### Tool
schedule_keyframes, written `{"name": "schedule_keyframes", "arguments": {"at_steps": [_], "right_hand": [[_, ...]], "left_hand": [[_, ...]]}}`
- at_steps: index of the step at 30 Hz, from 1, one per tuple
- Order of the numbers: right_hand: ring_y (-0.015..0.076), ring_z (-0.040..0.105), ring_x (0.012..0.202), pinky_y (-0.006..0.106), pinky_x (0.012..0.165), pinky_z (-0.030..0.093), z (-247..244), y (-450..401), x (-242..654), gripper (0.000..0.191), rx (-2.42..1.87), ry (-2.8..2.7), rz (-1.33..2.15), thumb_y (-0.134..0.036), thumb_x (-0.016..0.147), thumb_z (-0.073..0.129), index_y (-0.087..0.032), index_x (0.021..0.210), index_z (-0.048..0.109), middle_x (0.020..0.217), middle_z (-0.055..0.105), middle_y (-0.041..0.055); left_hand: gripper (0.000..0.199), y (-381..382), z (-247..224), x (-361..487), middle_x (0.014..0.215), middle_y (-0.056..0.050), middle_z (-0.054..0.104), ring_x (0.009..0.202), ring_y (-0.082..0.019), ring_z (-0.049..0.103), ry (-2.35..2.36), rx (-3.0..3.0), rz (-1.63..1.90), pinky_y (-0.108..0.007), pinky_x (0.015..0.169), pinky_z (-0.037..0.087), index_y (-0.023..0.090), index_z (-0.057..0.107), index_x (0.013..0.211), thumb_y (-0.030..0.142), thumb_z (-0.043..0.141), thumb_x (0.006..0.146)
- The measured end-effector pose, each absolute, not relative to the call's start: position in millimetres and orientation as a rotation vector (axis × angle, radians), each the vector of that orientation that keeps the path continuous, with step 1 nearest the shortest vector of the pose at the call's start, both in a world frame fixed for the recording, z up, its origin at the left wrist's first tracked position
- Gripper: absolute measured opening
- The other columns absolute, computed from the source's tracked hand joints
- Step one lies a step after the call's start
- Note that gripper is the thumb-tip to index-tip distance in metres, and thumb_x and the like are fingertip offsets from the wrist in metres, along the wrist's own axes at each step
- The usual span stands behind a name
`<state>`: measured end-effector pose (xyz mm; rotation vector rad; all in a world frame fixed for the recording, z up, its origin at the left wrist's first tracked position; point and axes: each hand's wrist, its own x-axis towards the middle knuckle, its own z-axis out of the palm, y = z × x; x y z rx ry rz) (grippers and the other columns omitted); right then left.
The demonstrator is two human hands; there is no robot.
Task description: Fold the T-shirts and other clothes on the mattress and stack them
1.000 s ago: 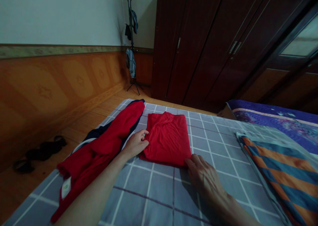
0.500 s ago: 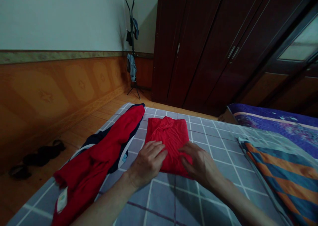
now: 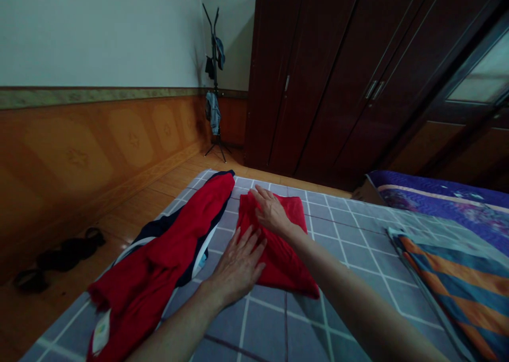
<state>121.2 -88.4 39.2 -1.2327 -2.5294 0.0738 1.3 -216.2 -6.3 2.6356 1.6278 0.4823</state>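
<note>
The folded red garment (image 3: 276, 261) lies on the grey checked bedsheet (image 3: 342, 229), in front of the person and under both hands. The left hand (image 3: 238, 264) is open and nearly flat, fingers spread over the near left part of the garment, with the palm side reaching past its edge above the sheet. The right hand (image 3: 271, 209) crosses over the far left part, its fingers stretched out towards the far edge and held close together. Neither hand pinches any cloth; how hard they press cannot be told.

The garment looks thin, light and soft, probably a smooth knit, judging by its fine creases. It should bend at the least push, with nothing to break, but its layers may slide over one another and the packet would likely sag if lifted by one corner. The best hold is probably at two opposite edges, fingers slipped beneath all the layers and thumbs on top; the near right corner shows clear of the hands.

To the left, well apart from it at the near end, a red-and-navy garment (image 3: 175, 235) lies loosely bunched, a white label (image 3: 101, 330) showing. An orange-and-blue patterned cloth (image 3: 457, 277) rests on the right.
</note>
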Motion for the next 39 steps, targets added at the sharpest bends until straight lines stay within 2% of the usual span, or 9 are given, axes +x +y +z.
{"name": "schedule_keyframes", "arguments": {"at_steps": [4, 12, 18, 23, 26, 29, 33, 36, 39], "right_hand": [[0.0233, 0.027, 0.136, 0.039, 0.108, 0.026, 20.5, -99.7, 117.8, 0.052, -1.211, -2.501, 0.132, -0.019, 0.087, 0.041, -0.012, 0.139, 0.039, 0.149, 0.029, 0.0126], [0.0266, 0.032, 0.134, 0.044, 0.109, 0.025, -12.5, -69.9, 102.6, 0.049, -1.195, -2.413, 0.267, -0.038, 0.093, 0.040, -0.013, 0.136, 0.044, 0.143, 0.040, 0.0135], [0.0230, 0.045, 0.125, 0.038, 0.105, 0.032, -20.7, -37.2, 100.7, 0.046, -1.232, -2.193, 0.355, -0.032, 0.095, 0.031, -0.007, 0.129, 0.049, 0.132, 0.052, 0.0178], [0.0191, 0.046, 0.124, 0.035, 0.105, 0.034, -26.1, -34.5, 107.4, 0.047, -1.238, -2.036, 0.434, -0.024, 0.092, 0.029, -0.007, 0.132, 0.046, 0.133, 0.051, 0.0155], [0.0190, 0.046, 0.124, 0.033, 0.105, 0.033, -26.6, -34.8, 107.5, 0.048, -1.224, -1.977, 0.476, -0.020, 0.088, 0.032, -0.003, 0.130, 0.048, 0.132, 0.052, 0.0168], [0.0201, 0.047, 0.122, 0.034, 0.105, 0.034, -25.6, -35.6, 106.6, 0.046, -1.211, -1.938, 0.516, -0.016, 0.085, 0.035, -0.005, 0.126, 0.053, 0.129, 0.054, 0.0168], [0.0216, 0.049, 0.121, 0.039, 0.103, 0.036, -22.2, -38.6, 108.6, 0.040, -1.190, -1.914, 0.553, -0.014, 0.083, 0.038, -0.014, 0.114, 0.062, 0.128, 0.056, 0.0135], [0.0216, 0.050, 0.119, 0.036, 0.101, 0.036, -20.3, -40.7, 109.5, 0.029, -1.169, -1.903, 0.570, -0.022, 0.085, 0.046, -0.015, 0.104, 0.066, 0.122, 0.059, 0.0136], [0.0236, 0.047, 0.121, 0.035, 0.099, 0.037, -20.4, -41.6, 107.0, 0.022, -1.168, -1.884, 0.588, -0.033, 0.080, 0.057, -0.015, 0.087, 0.067, 0.113, 0.063, 0.0131]], "left_hand": [[0.061, -220.2, -2.5, 3.5, 0.152, -0.014, 0.021, 0.142, -0.030, 0.004, 1.727, 2.547, 0.449, -0.053, 0.112, 0.019, 0.018, 0.030, 0.143, 0.032, 0.051, 0.088], [0.058, -219.8, -4.7, 7.0, 0.151, -0.020, 0.021, 0.140, -0.037, 0.007, 1.760, 2.489, 0.427, -0.060, 0.107, 0.023, 0.015, 0.037, 0.140, 0.034, 0.052, 0.087], [0.058, -221.3, -2.9, 5.3, 0.151, -0.019, 0.023, 0.139, -0.038, 0.010, 1.738, 2.488, 0.445, -0.059, 0.107, 0.026, 0.017, 0.037, 0.140, 0.036, 0.051, 0.087], [0.058, -219.5, -1.8, 4.4, 0.149, -0.016, 0.030, 0.138, -0.034, 0.021, 1.748, 2.420, 0.588, -0.053, 0.107, 0.031, 0.018, 0.041, 0.137, 0.033, 0.056, 0.084], [0.045, -203.1, 8.6, 1.5, 0.134, -0.015, 0.051, 0.125, -0.027, 0.045, 1.817, 2.273, 0.785, -0.045, 0.104, 0.038, 0.015, 0.049, 0.130, 0.022, 0.052, 0.086], [0.027, -173.7, 20.4, -5.5, 0.108, -0.010, 0.065, 0.102, -0.020, 0.060, 1.923, 2.050, 0.965, -0.036, 0.093, 0.045, 0.015, 0.061, 0.108, 0.012, 0.044, 0.087], [0.017, -136.9, 16.6, -16.8, 0.086, -0.006, 0.068, 0.081, -0.019, 0.063, 2.036, 1.859, 1.015, -0.031, 0.078, 0.047, 0.016, 0.064, 0.082, 0.007, 0.050, 0.080], [0.011, -126.6, 2.2, -19.0, 0.078, -0.003, 0.067, 0.071, -0.016, 0.062, 2.049, 1.797, 1.068, -0.026, 0.070, 0.047, 0.016, 0.063, 0.077, 0.010, 0.054, 0.079], [0.009, -128.4, -7.7, -14.7, 0.079, -0.002, 0.065, 0.072, -0.014, 0.061, 2.028, 1.794, 1.142, -0.024, 0.071, 0.046, 0.017, 0.061, 0.078, 0.016, 0.053, 0.081]]}}
